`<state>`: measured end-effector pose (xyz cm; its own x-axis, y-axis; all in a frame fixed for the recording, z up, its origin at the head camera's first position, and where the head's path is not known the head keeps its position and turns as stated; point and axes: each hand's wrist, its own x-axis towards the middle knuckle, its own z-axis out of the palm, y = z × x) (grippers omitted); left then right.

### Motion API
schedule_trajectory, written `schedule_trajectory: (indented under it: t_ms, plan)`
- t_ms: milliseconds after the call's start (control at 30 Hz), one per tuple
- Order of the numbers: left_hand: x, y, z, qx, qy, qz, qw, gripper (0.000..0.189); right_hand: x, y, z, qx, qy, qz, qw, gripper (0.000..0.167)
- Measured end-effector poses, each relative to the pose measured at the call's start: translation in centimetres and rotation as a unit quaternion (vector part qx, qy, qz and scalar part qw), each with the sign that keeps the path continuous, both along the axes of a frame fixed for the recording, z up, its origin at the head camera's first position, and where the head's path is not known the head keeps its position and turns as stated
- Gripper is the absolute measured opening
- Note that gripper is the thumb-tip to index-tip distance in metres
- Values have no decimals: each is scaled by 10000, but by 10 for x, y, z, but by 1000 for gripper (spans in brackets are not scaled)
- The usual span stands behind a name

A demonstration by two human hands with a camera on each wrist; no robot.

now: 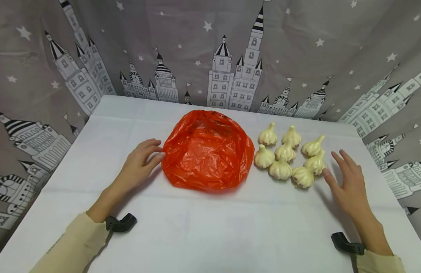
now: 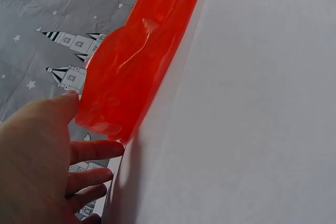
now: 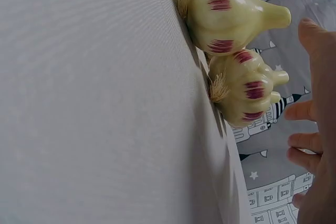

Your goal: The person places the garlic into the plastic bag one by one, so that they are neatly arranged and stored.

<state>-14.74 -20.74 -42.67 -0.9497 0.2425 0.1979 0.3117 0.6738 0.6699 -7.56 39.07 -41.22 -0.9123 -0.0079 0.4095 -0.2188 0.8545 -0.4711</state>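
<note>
A red plastic bag (image 1: 207,155) lies on the table, its mouth spread wide and its rim standing up in a ring. My left hand (image 1: 139,161) is at the bag's left edge, fingertips right at the rim and fingers loosely bent. In the left wrist view, thumb and fingers stand apart beside the red plastic (image 2: 128,72). Several garlic bulbs (image 1: 281,168) sit in a cluster to the right of the bag. Close to the rightmost bulbs is my right hand (image 1: 350,187), fingers spread and holding nothing. Purple streaks and root tufts show on a bulb (image 3: 226,14) in the right wrist view.
A white cloth (image 1: 210,235) covers the table. Behind and at both sides hangs a grey curtain (image 1: 183,22) printed with castles and stars. Black wrist cameras (image 1: 121,223) are strapped on both forearms, over beige sleeves.
</note>
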Motion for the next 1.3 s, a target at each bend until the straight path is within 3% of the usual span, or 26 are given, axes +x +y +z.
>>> schedule_trajectory:
  t_ms: [200, 400, 567, 800, 1133, 1300]
  plan:
    - [0, 11, -5, 453, -156, -22, 9988, 20, 6, 0, 1, -36, 64, -48, 10000, 58]
    - [6, 4, 0, 554, -112, 134, 9983, 18, -8, -13, 6, -153, 122, 35, 9998, 56]
    - [9, -2, 0, 492, -204, 260, 9982, 19, -15, -22, 5, -375, 541, 68, 9978, 52]
    - [2, 11, -1, 701, -225, 34, 9973, 16, -2, -23, 6, -542, 1205, -59, 9912, 43]
    - [0, 17, -1, 800, -146, 69, 9967, 16, 3, -54, 9, -1380, 1242, -155, 9825, 27]
    - [0, 15, -2, 786, -31, 119, 9968, 17, 5, -76, 14, -1518, 1386, -207, 9784, 21]
